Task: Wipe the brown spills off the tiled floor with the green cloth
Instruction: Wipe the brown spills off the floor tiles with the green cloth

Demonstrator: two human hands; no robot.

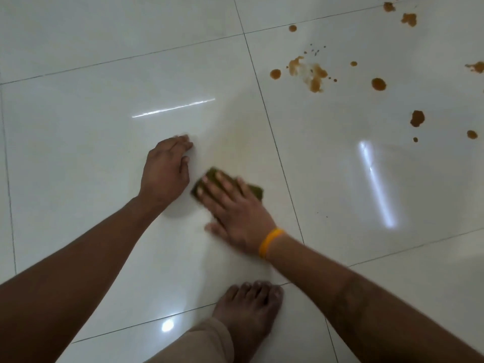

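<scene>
My right hand (237, 209) lies flat with straight fingers on the green cloth (255, 191), pressing it against the white tiled floor (104, 127) near the middle of the view. Only the cloth's edges show around my fingers. My left hand (166, 170) rests on the tile just left of the cloth, fingers bent down against the floor, holding nothing. Several brown spills sit on the tile to the upper right: a large smeared patch (311, 74), round drops (379, 84) and a darker blot (417, 118). A faint yellowish smear (243, 145) shows on the tile above the cloth.
My bare foot (251, 310) and a beige trouser leg (199, 344) stand at the bottom centre, close behind my right arm. A yellow band (269, 242) circles my right wrist. Grout lines cross the glossy tiles, and light glares reflect at left and right.
</scene>
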